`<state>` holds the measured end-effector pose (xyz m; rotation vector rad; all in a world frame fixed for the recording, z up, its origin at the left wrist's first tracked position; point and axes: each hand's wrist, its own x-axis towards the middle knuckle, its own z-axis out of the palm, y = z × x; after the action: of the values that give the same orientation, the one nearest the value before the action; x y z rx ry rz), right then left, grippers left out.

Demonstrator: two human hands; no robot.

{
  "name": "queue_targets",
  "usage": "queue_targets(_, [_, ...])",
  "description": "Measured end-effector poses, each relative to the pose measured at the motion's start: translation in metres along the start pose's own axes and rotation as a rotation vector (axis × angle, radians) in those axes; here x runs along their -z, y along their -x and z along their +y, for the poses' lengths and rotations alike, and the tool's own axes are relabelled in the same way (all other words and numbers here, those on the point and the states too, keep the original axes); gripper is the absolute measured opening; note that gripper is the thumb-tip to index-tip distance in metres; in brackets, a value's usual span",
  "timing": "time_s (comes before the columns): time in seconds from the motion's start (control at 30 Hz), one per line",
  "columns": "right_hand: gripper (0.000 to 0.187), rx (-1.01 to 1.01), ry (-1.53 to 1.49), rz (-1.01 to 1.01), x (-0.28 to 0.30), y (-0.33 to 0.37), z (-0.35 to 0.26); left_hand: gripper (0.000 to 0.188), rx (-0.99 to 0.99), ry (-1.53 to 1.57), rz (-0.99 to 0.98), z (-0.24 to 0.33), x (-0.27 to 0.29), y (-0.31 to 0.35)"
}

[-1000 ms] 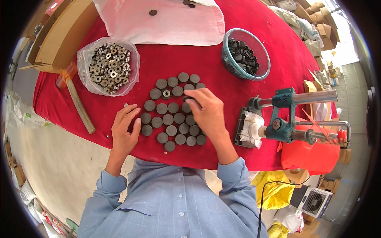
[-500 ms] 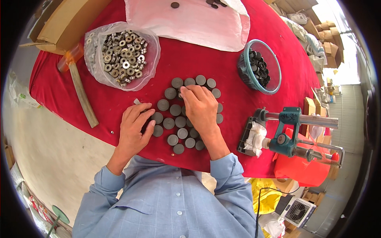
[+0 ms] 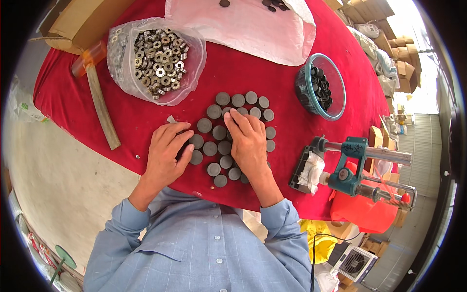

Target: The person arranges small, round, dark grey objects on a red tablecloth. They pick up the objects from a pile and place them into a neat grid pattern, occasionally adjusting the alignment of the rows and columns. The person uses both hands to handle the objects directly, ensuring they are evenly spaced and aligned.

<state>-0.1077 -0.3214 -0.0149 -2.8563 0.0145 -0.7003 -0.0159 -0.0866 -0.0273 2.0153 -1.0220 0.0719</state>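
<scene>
Many dark grey round caps (image 3: 209, 148) stand in a loose cluster on the red cloth in front of me. My right hand (image 3: 249, 143) reaches over the cluster from the right, its thumb and fingertips closed at the edge of one grey cap (image 3: 226, 111) near the far side. Its palm hides several caps underneath. My left hand (image 3: 168, 150) rests at the cluster's left edge, fingers curved and thumb apart, beside a cap (image 3: 196, 141). Something dark shows between thumb and fingers, too covered to make out.
A plastic bag of metal ring bearings (image 3: 160, 63) stands far left, near a wooden-handled hammer (image 3: 103, 109) and a cardboard box (image 3: 92, 22). At right are a clear bowl (image 3: 335, 109) of black rings and a green hand press (image 3: 352, 168). A white sheet (image 3: 243, 31) lies at the back.
My view has shifted slightly. The right fingertips have moved a little toward me and right, and a flat cap top now shows beside them. My left hand stays nearly in place.
</scene>
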Motion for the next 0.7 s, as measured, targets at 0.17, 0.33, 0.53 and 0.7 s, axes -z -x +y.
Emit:
queue_targets(0.17, [0.044,-0.017,0.131,-0.041,0.002,0.01,-0.013,0.033,0.001,-0.003,-0.008,0.002,0.001,0.002])
queue_targets(0.33, [0.04,-0.023,0.149,-0.035,0.007,0.001,-0.015,0.033,-0.04,-0.037,0.012,-0.001,-0.002,0.002])
queue_targets(0.53, [0.041,-0.064,-0.107,-0.037,0.027,-0.01,0.011,0.045,-0.049,0.019,-0.025,-0.007,0.002,0.004])
queue_targets(0.7, [0.059,-0.469,-0.251,0.219,0.086,0.085,0.028,0.101,-0.01,-0.097,-0.223,0.02,0.01,0.017])
